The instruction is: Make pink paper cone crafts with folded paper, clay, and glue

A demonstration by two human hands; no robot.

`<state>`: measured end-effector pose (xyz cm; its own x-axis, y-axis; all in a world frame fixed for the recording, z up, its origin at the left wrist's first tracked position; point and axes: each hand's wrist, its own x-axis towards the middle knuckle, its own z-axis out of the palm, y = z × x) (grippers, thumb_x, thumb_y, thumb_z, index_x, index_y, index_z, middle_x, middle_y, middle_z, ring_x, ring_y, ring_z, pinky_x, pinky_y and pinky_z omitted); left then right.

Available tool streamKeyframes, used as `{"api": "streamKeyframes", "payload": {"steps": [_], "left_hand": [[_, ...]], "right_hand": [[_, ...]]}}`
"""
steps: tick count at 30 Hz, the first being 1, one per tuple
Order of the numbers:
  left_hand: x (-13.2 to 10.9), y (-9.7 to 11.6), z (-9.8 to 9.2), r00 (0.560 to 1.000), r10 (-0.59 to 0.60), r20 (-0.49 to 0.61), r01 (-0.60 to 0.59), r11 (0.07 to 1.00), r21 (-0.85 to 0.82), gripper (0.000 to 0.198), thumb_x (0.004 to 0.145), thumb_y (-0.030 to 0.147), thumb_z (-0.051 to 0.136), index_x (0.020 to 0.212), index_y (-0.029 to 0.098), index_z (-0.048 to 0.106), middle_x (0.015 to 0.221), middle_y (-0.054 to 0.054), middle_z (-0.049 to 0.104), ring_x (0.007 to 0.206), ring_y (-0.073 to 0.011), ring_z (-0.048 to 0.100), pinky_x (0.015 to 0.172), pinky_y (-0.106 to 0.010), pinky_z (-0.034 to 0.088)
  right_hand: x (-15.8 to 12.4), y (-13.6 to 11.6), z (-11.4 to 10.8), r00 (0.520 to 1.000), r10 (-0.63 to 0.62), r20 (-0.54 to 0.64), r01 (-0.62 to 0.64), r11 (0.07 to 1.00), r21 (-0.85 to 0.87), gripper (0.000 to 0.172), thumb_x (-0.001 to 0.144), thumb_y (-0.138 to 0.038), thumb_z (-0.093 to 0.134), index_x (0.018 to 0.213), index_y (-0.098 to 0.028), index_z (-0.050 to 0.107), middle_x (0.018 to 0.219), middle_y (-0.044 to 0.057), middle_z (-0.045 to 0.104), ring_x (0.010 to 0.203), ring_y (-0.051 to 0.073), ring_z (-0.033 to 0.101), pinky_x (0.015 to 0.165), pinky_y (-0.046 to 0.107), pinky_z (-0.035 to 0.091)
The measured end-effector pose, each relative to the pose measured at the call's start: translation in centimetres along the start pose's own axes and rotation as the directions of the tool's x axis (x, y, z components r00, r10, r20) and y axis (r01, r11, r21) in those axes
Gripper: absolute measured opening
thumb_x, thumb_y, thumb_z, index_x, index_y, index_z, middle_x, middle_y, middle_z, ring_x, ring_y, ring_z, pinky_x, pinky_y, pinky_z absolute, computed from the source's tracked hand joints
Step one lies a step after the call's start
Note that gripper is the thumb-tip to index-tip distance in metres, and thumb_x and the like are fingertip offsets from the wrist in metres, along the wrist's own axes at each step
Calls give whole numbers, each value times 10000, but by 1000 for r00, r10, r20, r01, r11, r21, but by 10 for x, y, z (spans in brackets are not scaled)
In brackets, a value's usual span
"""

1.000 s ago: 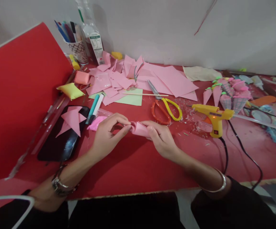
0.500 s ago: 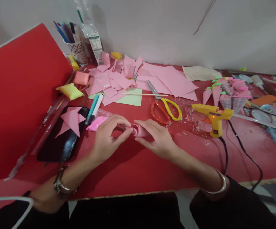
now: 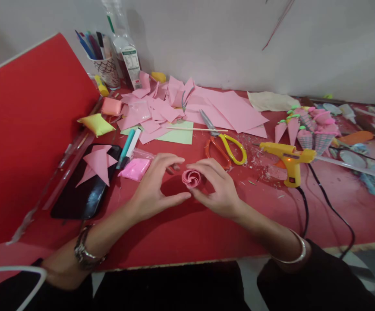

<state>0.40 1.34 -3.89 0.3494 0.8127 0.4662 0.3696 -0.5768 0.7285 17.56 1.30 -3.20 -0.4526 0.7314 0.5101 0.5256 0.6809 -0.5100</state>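
Top of the bottle (image 3: 123, 45) out of frame

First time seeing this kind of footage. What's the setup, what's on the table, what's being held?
No robot here: the camera is worn on a person's head, looking forward and down at their bare left hand and right hand. The right hand holds a rolled pink paper spiral; the left curves open beside it, and whether its thumb touches is unclear. On the red tabletop lie a yellow plastic glue gun, metal scissors with red and yellow handles, flat pink paper sheets and a black rectangular phone-like slab.
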Motion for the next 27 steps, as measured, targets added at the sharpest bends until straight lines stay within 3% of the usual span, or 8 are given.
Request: {"api": "streamKeyframes", "payload": {"steps": [6,10,16,21,27], "left_hand": [[-2,-1,5,985,13,173,-28,996,86,449,728,174,540,1130,212,343,1066,-83,466,978,-204,474,807,-362,435],[-2,0,7,968,-24,249,17,999,33,274,783,183,468,1048,179,397,1010,-84,523,930,-194,509,754,-330,450],[-1,1,6,967,-18,254,21,1000,-10,142,814,166,381,942,165,442,879,-58,553,787,-158,536,678,-281,457],[-1,2,6,967,-32,252,52,996,-71,143,824,138,338,914,173,443,888,-53,544,810,-148,527,727,-287,447],[-3,1,5,954,21,298,-2,998,-63,103,820,186,323,896,164,390,804,-38,501,680,-130,500,597,-257,445]], "right_hand": [[0,-4,-2,996,-83,-18,83,995,47,296,735,-175,466,1030,-207,460,926,52,526,870,162,516,762,325,448],[-1,-6,0,995,-97,20,94,991,95,321,725,-161,477,1044,-181,457,930,60,522,882,158,506,770,307,445],[-1,-8,-1,999,-29,23,26,992,127,320,735,-208,505,1049,-189,451,923,56,524,862,161,503,756,320,453],[-1,-8,-3,1000,3,29,-8,984,177,408,737,-219,504,1128,-186,393,926,54,509,786,140,500,702,306,473],[-2,-10,-2,994,-111,14,107,980,169,375,734,-219,531,1092,-186,426,939,54,506,876,148,489,754,290,460]]}}
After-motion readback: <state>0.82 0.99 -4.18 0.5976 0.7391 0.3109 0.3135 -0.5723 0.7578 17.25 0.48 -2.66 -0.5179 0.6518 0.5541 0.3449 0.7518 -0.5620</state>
